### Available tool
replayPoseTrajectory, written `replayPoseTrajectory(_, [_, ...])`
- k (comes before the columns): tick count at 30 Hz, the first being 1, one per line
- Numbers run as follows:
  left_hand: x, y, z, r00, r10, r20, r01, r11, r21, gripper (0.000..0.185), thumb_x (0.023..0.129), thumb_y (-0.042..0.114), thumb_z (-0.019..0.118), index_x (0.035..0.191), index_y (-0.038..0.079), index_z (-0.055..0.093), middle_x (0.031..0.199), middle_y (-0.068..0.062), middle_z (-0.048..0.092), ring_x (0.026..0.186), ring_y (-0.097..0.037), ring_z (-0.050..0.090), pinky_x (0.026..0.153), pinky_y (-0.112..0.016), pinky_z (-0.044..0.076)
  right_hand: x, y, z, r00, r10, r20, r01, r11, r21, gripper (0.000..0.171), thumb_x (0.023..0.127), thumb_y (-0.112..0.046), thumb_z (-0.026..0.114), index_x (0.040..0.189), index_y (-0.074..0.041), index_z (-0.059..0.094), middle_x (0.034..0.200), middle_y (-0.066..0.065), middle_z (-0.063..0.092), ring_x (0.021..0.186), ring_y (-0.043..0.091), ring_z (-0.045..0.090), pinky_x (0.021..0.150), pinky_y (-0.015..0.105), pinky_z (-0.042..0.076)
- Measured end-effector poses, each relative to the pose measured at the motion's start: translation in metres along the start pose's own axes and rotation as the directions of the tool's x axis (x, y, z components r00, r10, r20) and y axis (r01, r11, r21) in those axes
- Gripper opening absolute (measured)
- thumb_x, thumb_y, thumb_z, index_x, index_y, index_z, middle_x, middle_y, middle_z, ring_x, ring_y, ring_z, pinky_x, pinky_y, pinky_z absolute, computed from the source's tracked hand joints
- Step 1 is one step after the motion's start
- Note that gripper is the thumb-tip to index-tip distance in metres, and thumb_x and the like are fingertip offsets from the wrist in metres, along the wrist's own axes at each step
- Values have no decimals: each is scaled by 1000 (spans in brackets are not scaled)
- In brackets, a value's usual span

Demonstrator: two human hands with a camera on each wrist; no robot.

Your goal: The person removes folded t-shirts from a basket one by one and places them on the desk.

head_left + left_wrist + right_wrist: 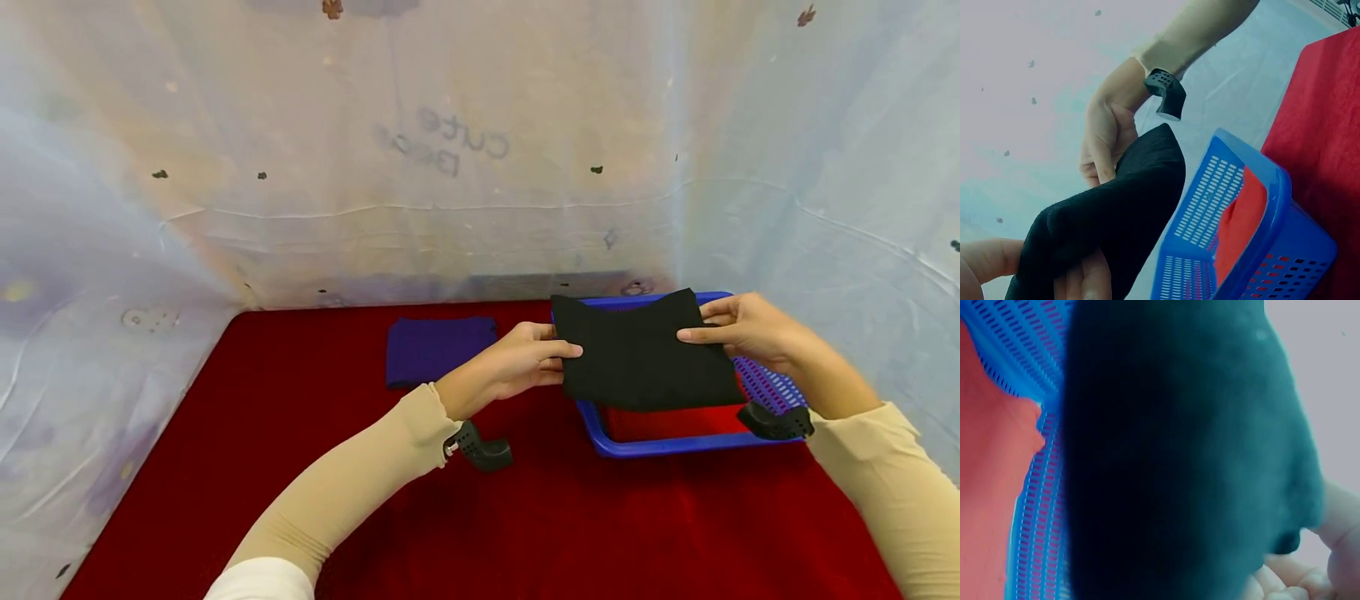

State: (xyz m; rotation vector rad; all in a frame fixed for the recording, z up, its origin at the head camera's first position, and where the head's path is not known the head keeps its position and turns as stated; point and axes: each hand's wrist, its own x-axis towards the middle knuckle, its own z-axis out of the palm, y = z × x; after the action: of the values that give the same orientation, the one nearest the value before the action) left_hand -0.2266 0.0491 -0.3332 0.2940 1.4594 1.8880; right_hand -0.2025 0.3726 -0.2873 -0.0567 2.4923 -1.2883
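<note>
Red cloth-covered table [525, 517] within pale plastic sheeting walls [375, 167].

bright even light, soft shadows, wide-angle bending at edges, right wrist view seemingly blurred, bluish

Cloth [648, 354] above basket [652, 446] at table's right; folded cloth [438, 350] lying to its left.

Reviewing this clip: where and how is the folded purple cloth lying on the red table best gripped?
Probably by its near long edge, coming from the front with the left hand, which is closer. The purple cloth lies flat and folded on the red table, left of the blue basket, so a pinch under that free edge should lift all layers together.
</note>
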Motion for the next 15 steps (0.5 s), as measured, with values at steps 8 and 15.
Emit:
replayPoseTrajectory(8, [-23, 3, -15, 1000, 25, 6, -25, 1000, 17, 43, 100, 1, 57, 141, -4, 47, 130, -19, 61, 106, -26, 66, 99, -43, 50, 2, -14, 13, 1000, -9, 22, 9, 1000, -14, 82, 99, -20, 65, 151, 18, 14, 153, 41, 17, 139, 53, 27, 93, 36, 53])
replayPoseTrajectory(15, [-42, 6, -27, 999, 39, -2, -38, 999, 18, 46, 100, 1, 57, 144, -3, 44, 129, -17, 61, 100, -22, 65, 100, -43, 50, 4, -25, 27, 1000, -10, -2, 10, 1000, -13, 83, 95, -24, 70, 151, 14, 23, 153, 37, 25, 89, 25, 49, 77, 26, 48])
